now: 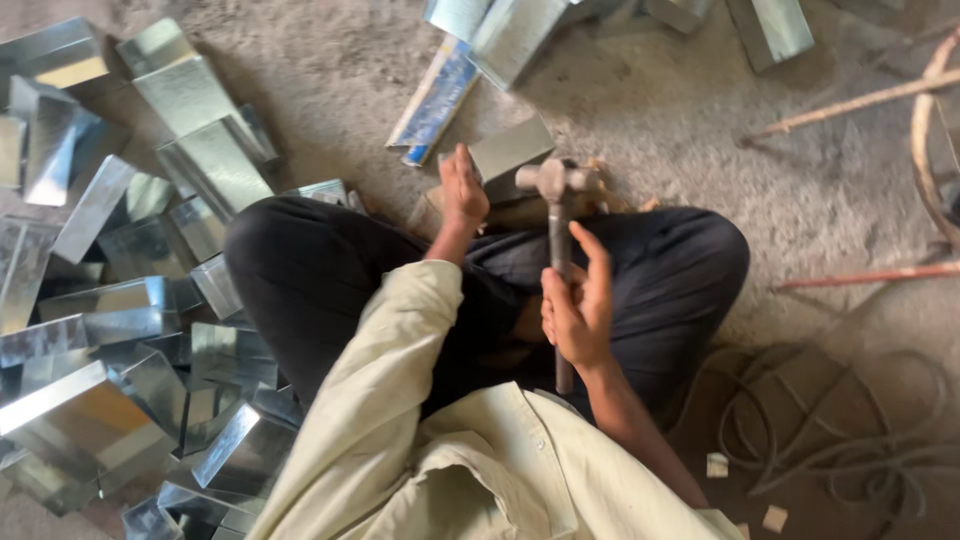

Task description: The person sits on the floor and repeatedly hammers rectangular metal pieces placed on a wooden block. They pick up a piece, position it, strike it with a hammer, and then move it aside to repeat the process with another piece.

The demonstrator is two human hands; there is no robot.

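I sit cross-legged on a dusty floor. My right hand [578,305] grips the long handle of a metal hammer [556,215], whose head is raised above a wooden block [530,210] in front of my legs. My left hand [462,190] rests with fingers together on a folded sheet-metal piece [510,148] that lies on the block. The lower end of the hammer handle sticks out below my right hand.
A big heap of folded shiny sheet-metal pieces [120,330] lies at my left. More metal pieces [500,40] lie ahead, one blue-edged [435,100]. Wooden sticks [860,100] and a coiled rope [850,440] lie at the right.
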